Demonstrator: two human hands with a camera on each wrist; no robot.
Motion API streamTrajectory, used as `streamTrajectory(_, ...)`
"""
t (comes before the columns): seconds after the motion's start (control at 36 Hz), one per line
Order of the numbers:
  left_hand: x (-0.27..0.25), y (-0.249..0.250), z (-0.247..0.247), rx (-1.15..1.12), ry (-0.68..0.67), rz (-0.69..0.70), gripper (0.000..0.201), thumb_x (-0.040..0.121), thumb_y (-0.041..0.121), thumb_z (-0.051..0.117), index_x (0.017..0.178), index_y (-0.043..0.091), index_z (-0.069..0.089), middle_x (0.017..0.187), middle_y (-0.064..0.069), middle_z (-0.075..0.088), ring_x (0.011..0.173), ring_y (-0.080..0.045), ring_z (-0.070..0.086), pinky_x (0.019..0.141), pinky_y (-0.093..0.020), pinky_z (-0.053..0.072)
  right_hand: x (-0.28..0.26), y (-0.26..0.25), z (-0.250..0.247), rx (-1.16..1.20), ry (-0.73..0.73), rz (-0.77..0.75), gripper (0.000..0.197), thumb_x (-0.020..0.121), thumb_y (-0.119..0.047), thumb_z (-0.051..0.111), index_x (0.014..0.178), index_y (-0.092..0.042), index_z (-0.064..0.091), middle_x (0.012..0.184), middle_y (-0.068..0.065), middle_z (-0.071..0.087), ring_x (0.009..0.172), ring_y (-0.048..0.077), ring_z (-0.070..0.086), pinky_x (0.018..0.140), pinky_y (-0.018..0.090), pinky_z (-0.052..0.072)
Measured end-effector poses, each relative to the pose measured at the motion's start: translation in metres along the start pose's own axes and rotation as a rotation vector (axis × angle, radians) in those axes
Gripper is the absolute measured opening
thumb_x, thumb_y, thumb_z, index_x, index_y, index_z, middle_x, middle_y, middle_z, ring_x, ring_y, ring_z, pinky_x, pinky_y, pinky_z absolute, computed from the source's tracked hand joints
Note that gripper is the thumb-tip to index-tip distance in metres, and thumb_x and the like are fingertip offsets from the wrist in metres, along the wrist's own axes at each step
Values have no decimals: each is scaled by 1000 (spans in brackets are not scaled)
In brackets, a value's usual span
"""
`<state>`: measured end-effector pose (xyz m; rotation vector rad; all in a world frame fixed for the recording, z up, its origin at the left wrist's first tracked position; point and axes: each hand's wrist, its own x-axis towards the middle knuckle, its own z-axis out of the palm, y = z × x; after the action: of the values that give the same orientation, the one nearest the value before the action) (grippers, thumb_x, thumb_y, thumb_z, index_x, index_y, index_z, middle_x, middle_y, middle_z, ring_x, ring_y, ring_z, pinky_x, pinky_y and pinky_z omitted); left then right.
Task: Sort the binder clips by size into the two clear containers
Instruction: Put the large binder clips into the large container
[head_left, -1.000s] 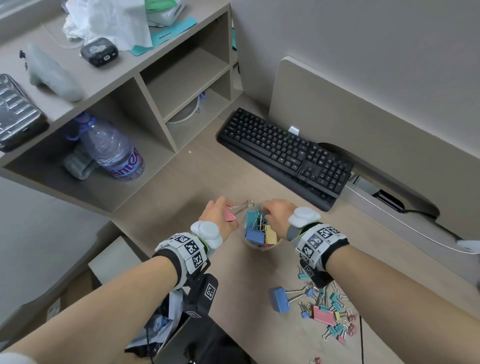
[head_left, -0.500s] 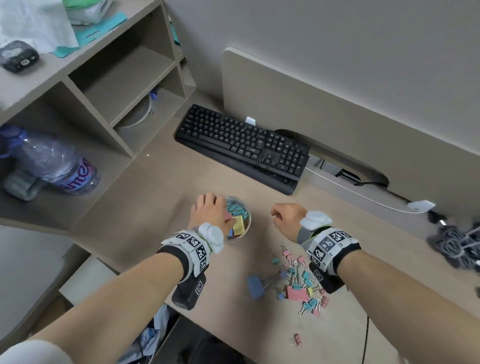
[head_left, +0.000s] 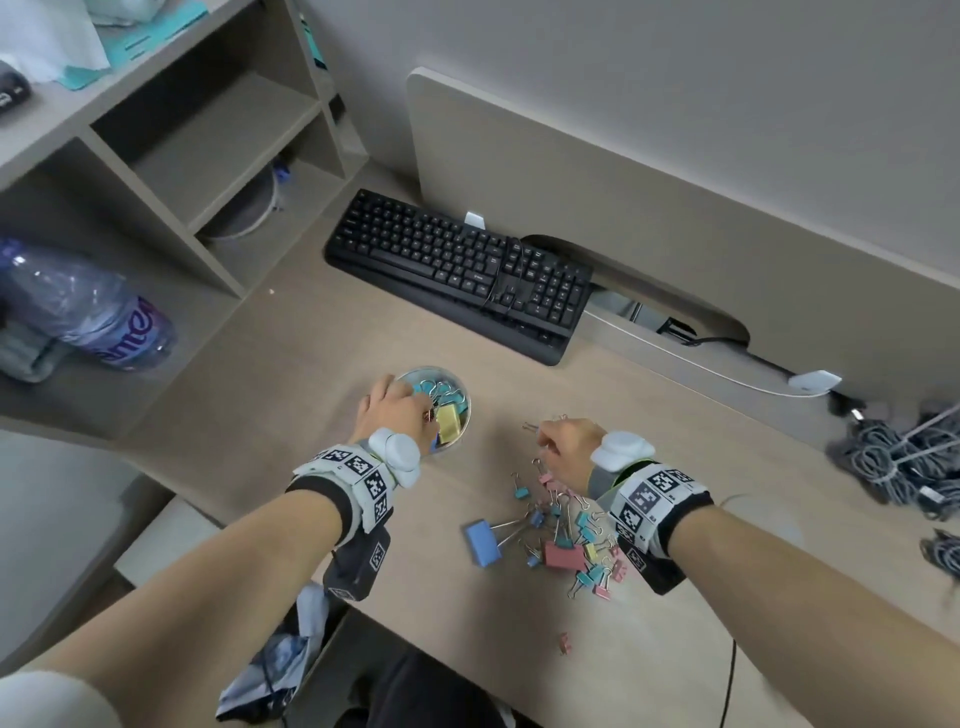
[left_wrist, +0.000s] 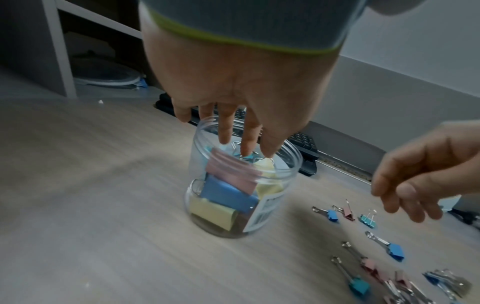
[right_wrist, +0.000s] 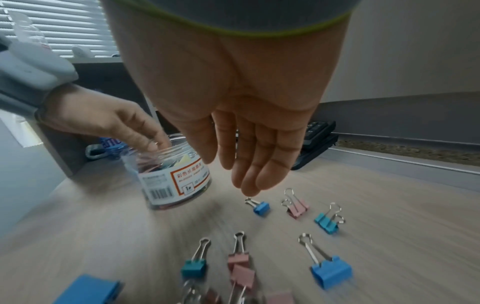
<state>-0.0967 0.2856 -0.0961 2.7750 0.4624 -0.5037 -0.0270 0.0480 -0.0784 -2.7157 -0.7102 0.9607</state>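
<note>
A clear jar (head_left: 467, 405) with large pink, blue and yellow binder clips in it stands on the desk. My left hand (head_left: 423, 410) reaches into its mouth. In the left wrist view, thumb and forefinger pinch the wire handles of a large pink clip (left_wrist: 233, 172) that sits just inside the jar (left_wrist: 207, 205). My right hand (head_left: 543, 441) hovers with straight fingers and holds nothing, right of the jar and above the loose clips (head_left: 566, 540). A large blue clip (head_left: 483, 543) lies at the pile's left edge. I see only one container.
A black keyboard (head_left: 457, 270) lies behind the jar. Coiled grey cables (head_left: 898, 457) sit at the far right and a white adapter (head_left: 813, 382) beside them. A shelf unit holding a water bottle (head_left: 88, 317) stands to the left. One small pink clip (head_left: 564, 643) lies near the front edge.
My left hand has lowered the pink clip from above the jar's rim into the jar. My right hand left the jar and moved right, over the loose clips.
</note>
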Motion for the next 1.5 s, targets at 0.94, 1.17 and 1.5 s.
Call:
streamTrajectory(0.94,-111,84,123,-26,-305,-129,53,82,20,65,128,9,42,129,-12,35,103,-33,58,75,-33,44,-62,30,110,-111,-105,141,50,90,-44,49,125,-9,43,124,11,57,108,31,59,78,34,44)
streamTrajectory(1.17,-115,82,102,-56,-253,-136,48,81,19,66,121,7,43,124,-9,39,83,-30,52,67,-32,39,-81,42,93,-19,3,185,60,82,-53,51,130,-20,34,126,8,39,100,32,59,71,36,44)
streamTrajectory(1.5,-101,85,57,-157,-209,-78,48,77,22,68,115,10,41,105,-10,60,89,-32,62,76,-41,55,-98,49,51,-16,77,185,63,74,-34,63,129,-16,39,110,5,35,89,27,59,76,42,56)
